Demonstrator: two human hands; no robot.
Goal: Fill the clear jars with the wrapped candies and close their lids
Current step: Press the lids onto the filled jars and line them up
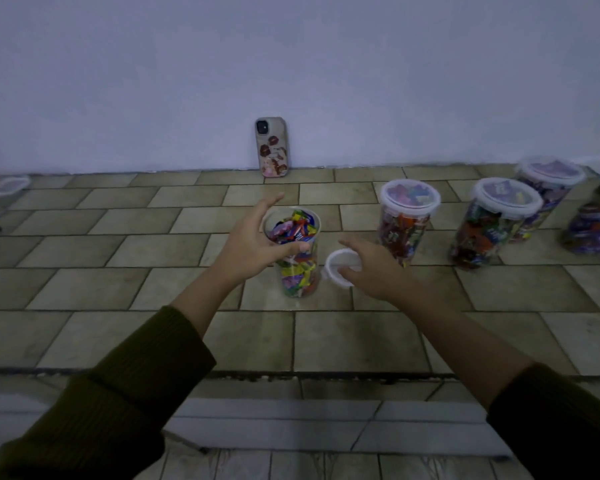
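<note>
Tiled floor runs to a plain wall. Your left hand (250, 244), fingers spread, brackets the upright, candy-filled open jar (298, 275). Your right hand (374, 268) pinches the lid (342, 261) just right of the jar, below its rim.

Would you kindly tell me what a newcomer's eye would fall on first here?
The open jar packed with bright wrapped candies stands at centre, the left hand at its rim. Just right of it, the right hand holds a white lid. Further right runs a row of lidded jars, and a phone leans against the wall behind.
</note>
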